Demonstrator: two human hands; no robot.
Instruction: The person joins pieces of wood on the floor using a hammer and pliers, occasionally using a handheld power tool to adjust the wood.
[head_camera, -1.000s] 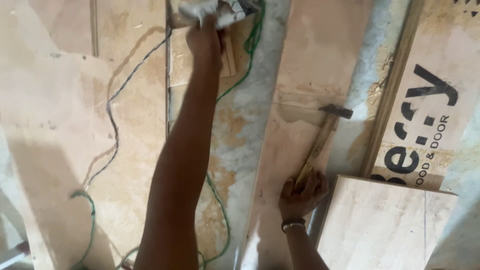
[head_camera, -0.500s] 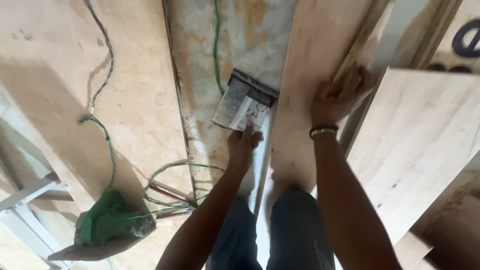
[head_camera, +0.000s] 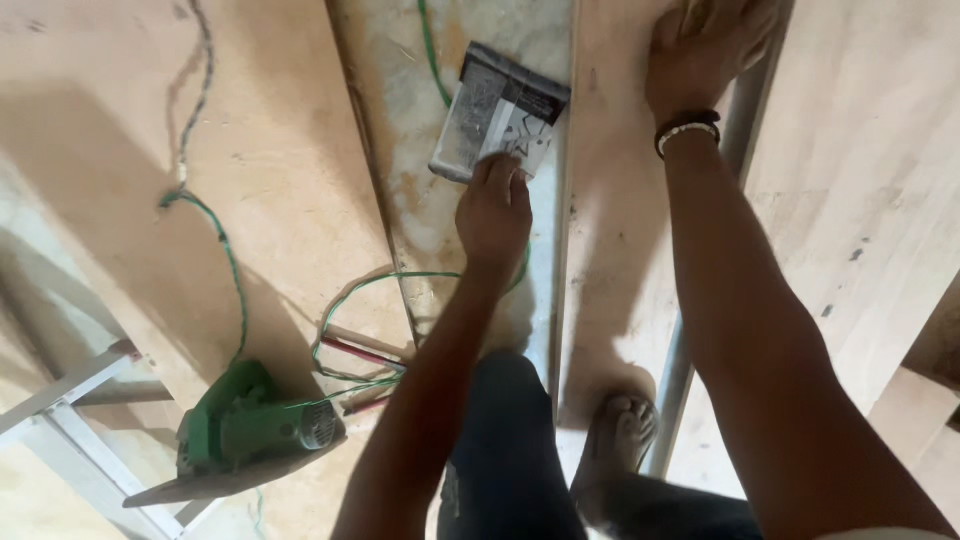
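Note:
My left hand (head_camera: 494, 208) reaches down to a folded grey-and-white printed paper (head_camera: 498, 118) lying on the marble floor, its fingertips on the paper's near edge. My right hand (head_camera: 706, 52), with a black and white wristband, presses flat on a long narrow plywood board (head_camera: 610, 240) that runs away from me. Whether something lies under that palm is hidden. My bare foot (head_camera: 618, 442) stands on the near end of the same board.
A green power saw (head_camera: 252, 428) sits on a wide plywood sheet (head_camera: 150, 190) at lower left, its green cable (head_camera: 228, 262) looping across. A metal ladder frame (head_camera: 60, 420) is at far left. More plywood panels (head_camera: 860, 200) lie to the right.
The view has dropped from far ahead to just in front of my legs. My left hand has drawn the paper back from arm's length to close by; the right hand stays on the board.

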